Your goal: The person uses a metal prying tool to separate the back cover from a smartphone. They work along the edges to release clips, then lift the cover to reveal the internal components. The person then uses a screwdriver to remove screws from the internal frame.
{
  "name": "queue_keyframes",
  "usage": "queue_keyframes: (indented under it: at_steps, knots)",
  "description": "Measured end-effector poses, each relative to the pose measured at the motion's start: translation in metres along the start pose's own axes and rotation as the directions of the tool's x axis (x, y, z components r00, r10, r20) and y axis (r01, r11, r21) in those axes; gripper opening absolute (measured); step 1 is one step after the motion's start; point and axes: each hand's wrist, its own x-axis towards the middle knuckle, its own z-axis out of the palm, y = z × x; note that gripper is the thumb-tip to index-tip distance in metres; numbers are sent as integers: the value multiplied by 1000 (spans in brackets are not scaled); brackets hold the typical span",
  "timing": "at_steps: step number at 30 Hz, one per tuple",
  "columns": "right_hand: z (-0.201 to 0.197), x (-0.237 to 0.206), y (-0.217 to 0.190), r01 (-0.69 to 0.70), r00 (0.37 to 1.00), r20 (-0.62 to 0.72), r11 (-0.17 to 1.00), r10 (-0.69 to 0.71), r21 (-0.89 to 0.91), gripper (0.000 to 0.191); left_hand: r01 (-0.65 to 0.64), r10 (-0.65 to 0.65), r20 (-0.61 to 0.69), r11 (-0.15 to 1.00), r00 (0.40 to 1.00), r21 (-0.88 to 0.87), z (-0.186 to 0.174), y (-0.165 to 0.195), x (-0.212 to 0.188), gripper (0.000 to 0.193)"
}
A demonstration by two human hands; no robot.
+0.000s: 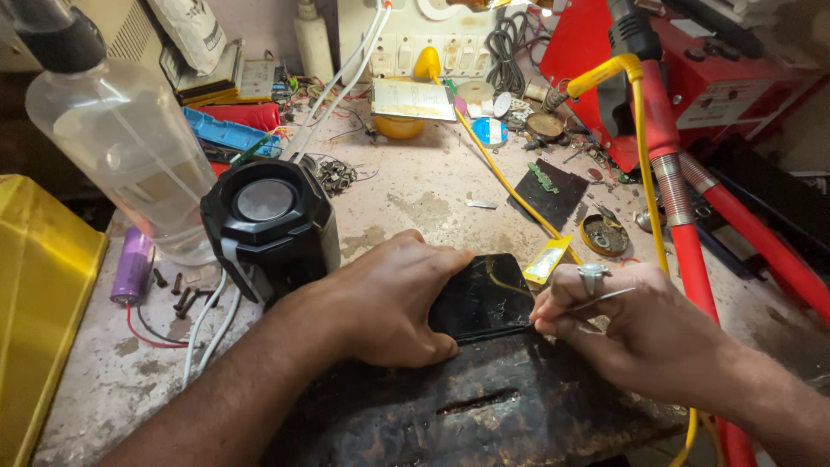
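A black phone (486,298) with a glossy cracked face lies on a dark, worn mat (484,406) at the near edge of the bench. My left hand (389,298) wraps over the phone's left side and holds it down. My right hand (635,324), with a ring on one finger, pinches thin metal tweezers (596,300) whose tips touch the phone's right edge. A yellow flat tool (546,261) rests just beyond the phone.
A black speaker (270,227) stands left of my left hand, with a clear plastic bottle (130,147) behind it. A purple battery cell (131,264) and loose screws lie at left. Small circuit board (550,192), round tin (603,233), red hoses (692,251) and yellow cable (644,164) crowd the right.
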Motion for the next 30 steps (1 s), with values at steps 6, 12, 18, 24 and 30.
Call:
queue_keyframes:
  at_steps: [6, 12, 18, 24, 30]
  knots:
    - [4, -6, -9, 234, 963, -130, 972, -236, -33, 11, 66, -67, 104, 998, 992, 21, 5, -7, 0, 93]
    - [19, -8, -21, 118, 992, 101, 865, -78, -488, 34, 73, -74, 102, 997, 992, 15, 7, -12, 1, 94]
    - [31, -10, -38, 274, 959, 77, 812, -274, -515, 34, 78, -78, 117, 997, 990, 8, 7, -11, 0, 93]
    - [55, -31, -45, 286, 835, -196, 710, -514, -643, 21, 24, -24, 62, 1000, 998, -14, 10, -15, -2, 94]
    - [85, -43, -38, 100, 842, -372, 790, -391, -605, 30, 49, -45, 77, 998, 996, -47, 10, -18, -4, 92]
